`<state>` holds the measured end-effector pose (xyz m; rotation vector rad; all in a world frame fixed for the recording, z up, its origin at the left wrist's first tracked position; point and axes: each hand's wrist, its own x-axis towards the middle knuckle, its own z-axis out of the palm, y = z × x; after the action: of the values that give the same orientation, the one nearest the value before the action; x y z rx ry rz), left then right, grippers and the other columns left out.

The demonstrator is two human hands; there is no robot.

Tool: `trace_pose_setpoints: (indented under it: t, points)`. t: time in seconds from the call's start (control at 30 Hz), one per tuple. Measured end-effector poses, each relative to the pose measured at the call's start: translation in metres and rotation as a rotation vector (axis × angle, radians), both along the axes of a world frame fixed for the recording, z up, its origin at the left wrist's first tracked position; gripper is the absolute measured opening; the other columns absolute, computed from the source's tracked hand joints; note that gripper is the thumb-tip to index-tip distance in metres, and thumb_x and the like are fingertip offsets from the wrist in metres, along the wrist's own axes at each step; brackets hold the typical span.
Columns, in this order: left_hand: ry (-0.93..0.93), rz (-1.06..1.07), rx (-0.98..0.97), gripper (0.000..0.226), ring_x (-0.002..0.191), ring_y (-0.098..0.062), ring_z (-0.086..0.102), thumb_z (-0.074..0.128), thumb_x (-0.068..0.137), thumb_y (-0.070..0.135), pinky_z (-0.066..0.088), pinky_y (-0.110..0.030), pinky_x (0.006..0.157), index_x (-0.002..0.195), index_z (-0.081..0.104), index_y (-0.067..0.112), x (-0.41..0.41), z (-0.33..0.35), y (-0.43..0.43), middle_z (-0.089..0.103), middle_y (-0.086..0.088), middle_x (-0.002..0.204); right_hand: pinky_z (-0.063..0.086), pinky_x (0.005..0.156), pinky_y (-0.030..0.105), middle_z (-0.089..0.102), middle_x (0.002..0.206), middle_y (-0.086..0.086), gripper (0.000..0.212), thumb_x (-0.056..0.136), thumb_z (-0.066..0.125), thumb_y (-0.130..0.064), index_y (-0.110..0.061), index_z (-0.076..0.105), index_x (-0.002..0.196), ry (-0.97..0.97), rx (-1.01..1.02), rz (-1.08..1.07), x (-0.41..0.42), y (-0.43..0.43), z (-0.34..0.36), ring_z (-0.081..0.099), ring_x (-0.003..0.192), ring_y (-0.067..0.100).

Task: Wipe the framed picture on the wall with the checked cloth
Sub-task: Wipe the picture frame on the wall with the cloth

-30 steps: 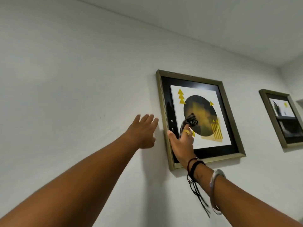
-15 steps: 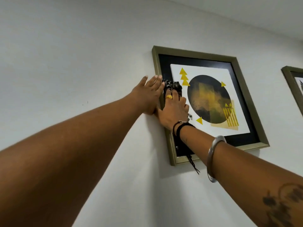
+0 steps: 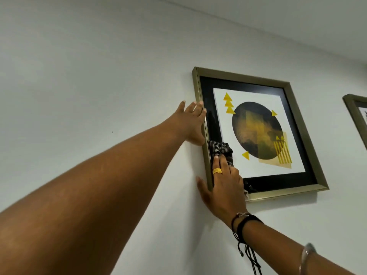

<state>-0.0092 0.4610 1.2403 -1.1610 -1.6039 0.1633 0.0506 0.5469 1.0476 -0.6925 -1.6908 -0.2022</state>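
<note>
A: Where is the picture (image 3: 256, 133) hanging?

B: On the wall (image 3: 89, 76). The left hand (image 3: 191, 124) is lying flat, fingers spread, against its left edge; the right hand (image 3: 223, 187) is pressing the bunched cloth (image 3: 220, 148) on its lower-left glass.

A: Advice?

B: Probably bracing while wiping gently, so it isn't swinging.

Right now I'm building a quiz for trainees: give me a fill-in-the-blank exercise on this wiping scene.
1. The right hand presses the ____ checked cloth on the glass.
2. The left hand braces the gold-framed picture at its ____ edge.
3. The gold ring sits on the ____ hand.

Missing: black-and-white; left; right
</note>
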Motion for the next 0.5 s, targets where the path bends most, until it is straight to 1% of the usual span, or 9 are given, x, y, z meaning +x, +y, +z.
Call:
trace_pose_setpoints:
  t: [0.1,0.2,0.27,0.33,0.4,0.5]
  points:
    - [-0.042,-0.06,0.0,0.096,0.151,-0.027,-0.013,0.042,0.085,0.061,-0.009,-0.053,0.119,0.154,-0.003,0.014,-0.004,-0.002,0.003,-0.014,-0.011,0.164,0.032,0.107,0.045,0.025,0.159,0.006,0.085,0.087,0.027,-0.071,-0.015,0.025,0.15,-0.008,0.014,-0.003,0.0,0.004,0.033,0.036,0.129,0.032]
    - [-0.084,-0.116,0.013,0.092,0.151,-0.026,-0.011,0.031,0.087,0.069,-0.01,-0.052,0.119,0.155,-0.001,0.015,-0.007,-0.004,0.006,-0.012,-0.009,0.164,0.028,0.111,0.046,0.022,0.161,0.002,0.084,0.086,0.035,-0.07,-0.017,0.027,0.15,0.006,0.011,0.058,0.0,0.01,0.07,0.032,0.133,0.032]
    - [-0.084,-0.134,0.014,0.091,0.152,-0.026,-0.01,0.027,0.087,0.07,-0.009,-0.053,0.119,0.155,0.0,0.015,-0.01,-0.005,0.007,-0.01,-0.009,0.165,0.027,0.112,0.047,0.02,0.162,0.001,0.084,0.084,0.039,-0.07,-0.018,0.029,0.15,0.017,0.007,0.068,-0.001,0.012,0.081,0.03,0.136,0.032]
    - [-0.065,-0.129,0.004,0.094,0.151,-0.026,-0.01,0.027,0.086,0.073,-0.01,-0.053,0.119,0.155,0.0,0.016,-0.011,-0.004,0.006,-0.01,-0.009,0.165,0.027,0.112,0.048,0.019,0.163,0.001,0.086,0.083,0.038,-0.071,-0.018,0.028,0.15,0.015,0.018,0.05,-0.003,0.013,0.076,0.028,0.137,0.032]
    - [-0.055,-0.12,-0.005,0.102,0.151,-0.027,-0.011,0.031,0.081,0.079,-0.01,-0.053,0.118,0.154,-0.002,0.016,-0.012,-0.003,0.006,-0.011,-0.009,0.164,0.028,0.112,0.048,0.021,0.162,0.002,0.087,0.082,0.039,-0.071,-0.019,0.027,0.151,0.017,0.036,0.048,-0.002,0.014,0.062,0.029,0.137,0.032]
    - [-0.03,-0.105,0.008,0.114,0.151,-0.028,-0.013,0.038,0.074,0.084,-0.009,-0.054,0.119,0.154,-0.005,0.014,-0.014,-0.004,0.006,-0.013,-0.01,0.164,0.035,0.11,0.047,0.026,0.16,0.002,0.085,0.083,0.04,-0.069,-0.02,0.026,0.15,0.015,0.058,0.046,0.002,0.015,0.033,0.033,0.133,0.029]
